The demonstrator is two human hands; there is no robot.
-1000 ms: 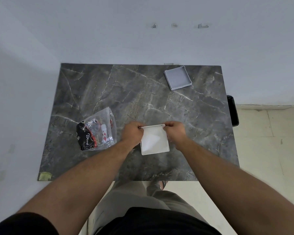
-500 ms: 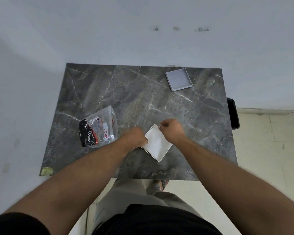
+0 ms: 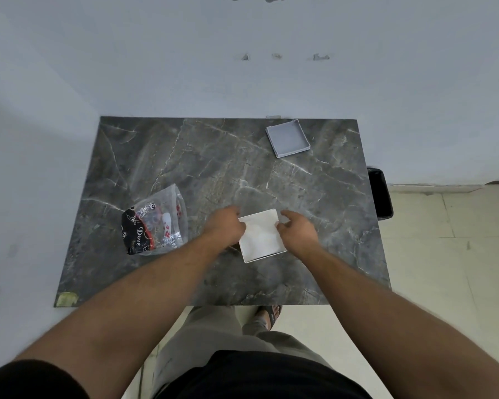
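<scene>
Nearest the camera, one sandalled foot (image 3: 270, 315) shows on the pale tiled floor below the near edge of the dark grey marble-patterned table (image 3: 185, 156). Two bare forearms reach out over that edge.

Between the two hands, near the front middle of the table, lies one white square shallow box (image 3: 261, 236), flat and open side up, turned slightly off the table's lines. The left hand (image 3: 225, 227) is at the box's left rim, its grip curled onto that edge with the thumb pointing away from the body. The right hand (image 3: 297, 230) is at the opposite side: its grip is loose and spread, the thumb touching the right rim and the forefinger stretched out above the far right corner, pinching nothing.

Left of the left hand, close by but apart from it, lies one clear plastic bag (image 3: 159, 223) holding a black printed packet and some small red-and-white items. At the table's near left corner sits one patch of yellowish tape (image 3: 67, 299).

Farther back, near the far right corner and well apart from the hands, rests one grey square shallow tray (image 3: 288, 137), also open side up. One black bin (image 3: 380, 194) stands on the floor just beside the table's right edge. The pale wall (image 3: 156, 67) behind carries a row of three small chipped marks (image 3: 276, 56).
</scene>
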